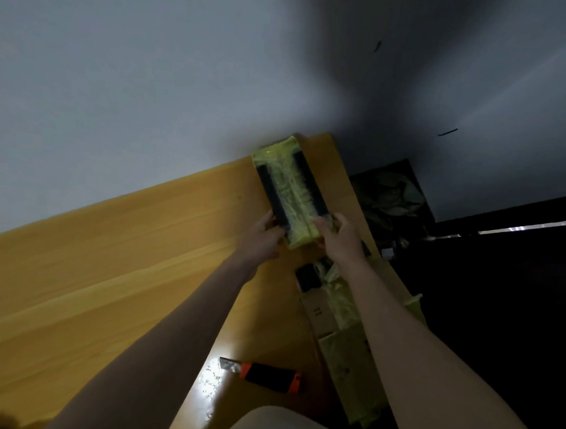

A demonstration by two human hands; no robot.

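text | cardboard box (320, 315) | small dark print, perhaps "11", blurred | nothing else legible

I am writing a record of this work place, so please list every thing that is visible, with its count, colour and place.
package: 1, yellow-green wrap with two dark strips, at the table's far end by the wall
table: 1, yellow wood, left and middle
utility knife: 1, orange and black, on the table near the person
cardboard box: 1, brown, at the table's right side, yellow-green wrap beside it
wall: 1, grey-white, behind the table
left grip: 1, bare hand, holds the package's near left corner
right grip: 1, bare hand, holds the package's near right corner
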